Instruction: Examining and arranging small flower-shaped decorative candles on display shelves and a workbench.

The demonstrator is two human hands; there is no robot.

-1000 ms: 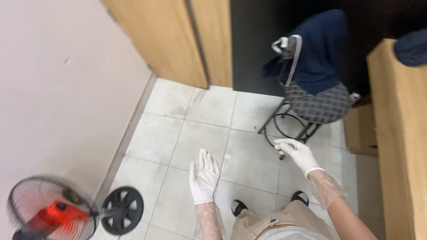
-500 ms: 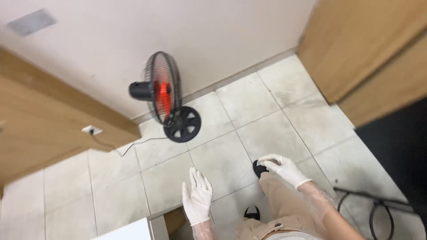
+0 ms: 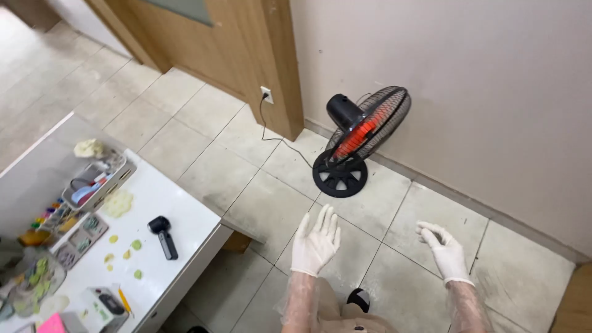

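Observation:
My left hand [image 3: 315,242] wears a white glove and hangs over the tiled floor with its fingers spread and nothing in it. My right hand [image 3: 444,251], gloved the same way, is also empty with loosely curled, parted fingers. Both hover above the floor, apart from everything. A black floor fan [image 3: 356,143] with red blades stands ahead by the wall, its cord running to a wall socket [image 3: 266,95]. A white table [image 3: 185,209] lies to the left of my left hand.
On the table lie a small black handheld device [image 3: 163,234], a grey tray of coloured items [image 3: 98,179], paint pots [image 3: 50,216] and small green bits. A wooden door frame [image 3: 271,55] stands behind. My shoe [image 3: 359,299] shows below.
The view has swung left: the chair and cabinets are gone, the fan has shifted to centre-right, and the white table has come into view. Both hands stay empty and raised.

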